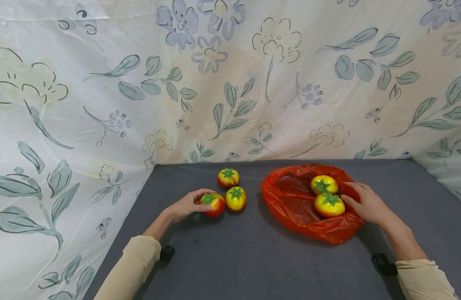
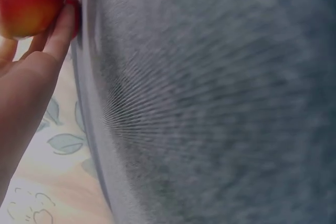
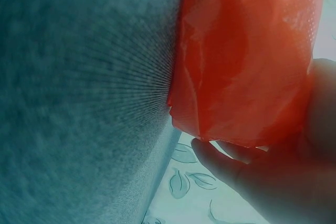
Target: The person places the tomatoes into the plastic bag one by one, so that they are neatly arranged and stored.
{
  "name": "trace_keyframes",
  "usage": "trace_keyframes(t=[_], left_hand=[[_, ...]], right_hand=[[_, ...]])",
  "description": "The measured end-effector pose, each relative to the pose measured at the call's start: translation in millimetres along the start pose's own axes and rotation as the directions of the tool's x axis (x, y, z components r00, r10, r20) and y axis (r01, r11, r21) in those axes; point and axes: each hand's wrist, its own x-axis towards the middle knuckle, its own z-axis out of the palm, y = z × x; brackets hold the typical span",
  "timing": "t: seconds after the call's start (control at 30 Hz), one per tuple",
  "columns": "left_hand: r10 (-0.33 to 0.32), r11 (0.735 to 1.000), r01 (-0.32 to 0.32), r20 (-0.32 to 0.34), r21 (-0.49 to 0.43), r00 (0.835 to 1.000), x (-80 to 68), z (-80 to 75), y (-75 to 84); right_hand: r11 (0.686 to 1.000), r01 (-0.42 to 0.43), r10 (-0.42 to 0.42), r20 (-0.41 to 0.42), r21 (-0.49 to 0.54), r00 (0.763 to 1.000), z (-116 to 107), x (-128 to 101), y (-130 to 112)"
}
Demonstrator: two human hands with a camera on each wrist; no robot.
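- While our left hand (image 1: 187, 205) curls its fingers round the nearest tomato (image 1: 214, 203) on the grey mat (image 1: 253, 258), we judge that we are at the grasp of that fruit; the left wrist view shows its red underside cupped against the fingers (image 2: 60, 27).
- We see two more tomatoes beside it: one (image 1: 236, 198) touching it on the right, another (image 1: 228, 177) just behind.
- Our right hand (image 1: 367, 204) rests on the near right rim of the red bag (image 1: 290, 204), fingers bent and pinching the plastic; the right wrist view shows the film gathered against the fingers (image 3: 220, 163).
- Inside the open bag we count two tomatoes, a far one (image 1: 323, 184) and a near one (image 1: 329, 204), the near one close to our right fingertips.
- We take it the fruit are going into the bag one by one: two in, three out.
- Next, we think, the move calls for lifting the held tomato clear of its touching neighbour without rolling it, carrying it right, and lowering it through the bag's mouth into the free space on the left.
- We would keep the right hand holding the rim down, since the thin plastic could fold shut.
- Flowered cloth (image 1: 230, 83) hangs behind and at both sides.
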Motion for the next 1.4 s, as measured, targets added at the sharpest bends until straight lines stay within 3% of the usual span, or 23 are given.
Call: trace_keyframes(t=[0.33,0.67,0.9,1.4], left_hand=[[0.037,0.999,-0.041,-0.124,-0.033,0.992,6.3,-9.5,17.9],[0.174,0.974,-0.197,-0.185,-0.110,0.967,27.7,-19.8,56.8],[0.190,0.962,-0.221,-0.191,-0.159,0.963,33.3,-22.3,73.2],[0.254,0.953,-0.277,-0.176,-0.122,0.951,52.6,-12.9,100.7]], right_hand=[[1.000,0.004,-0.004,0.000,-0.003,1.000,0,1,3],[1.000,0.017,-0.017,-0.008,0.000,1.000,-2,4,0],[1.000,0.006,-0.006,0.010,-0.004,1.000,-2,3,1],[1.000,0.009,-0.009,0.003,-0.002,1.000,-1,3,3]])
